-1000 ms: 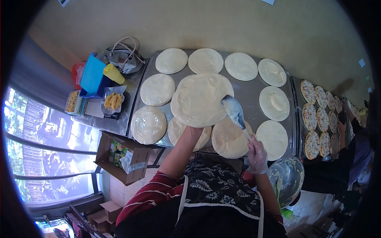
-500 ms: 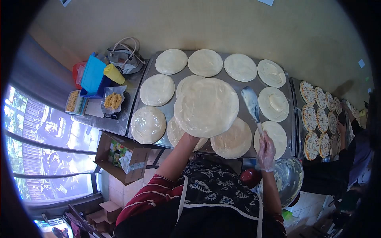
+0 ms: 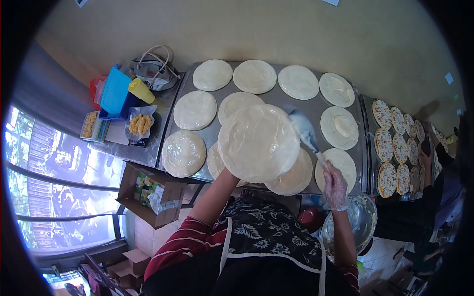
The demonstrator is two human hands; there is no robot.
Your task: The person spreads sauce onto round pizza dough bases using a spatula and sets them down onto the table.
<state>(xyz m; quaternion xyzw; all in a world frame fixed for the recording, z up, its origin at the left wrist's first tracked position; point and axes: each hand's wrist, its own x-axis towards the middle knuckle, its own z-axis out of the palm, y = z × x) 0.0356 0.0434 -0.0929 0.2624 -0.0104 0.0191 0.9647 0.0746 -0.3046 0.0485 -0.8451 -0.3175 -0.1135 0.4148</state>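
Observation:
A pale dough round (image 3: 257, 143) with a glossy coating is held up above the table by my left hand (image 3: 228, 176), whose fingers are hidden under it. In a clear glove, my right hand (image 3: 335, 186) grips the handle of a large spoon (image 3: 303, 129). The spoon's bowl, smeared with white cream, is at the right edge of the raised round. Several more rounds lie on the grey table (image 3: 306, 111) around and partly beneath the raised one. Two in the right column, such as this one (image 3: 340, 128), carry a dollop of cream.
A metal bowl (image 3: 358, 222) smeared with cream stands at lower right, beside a red bowl (image 3: 311, 219). Topped rounds (image 3: 386, 144) and a co-worker's hand (image 3: 425, 159) are farther right. At left are a blue box (image 3: 116, 98), a bag (image 3: 155, 71) and a cardboard box (image 3: 170, 197).
The raised round has moved toward my body and slightly right, uncovering a round behind it. The spoon swung right off it, then back left to its edge.

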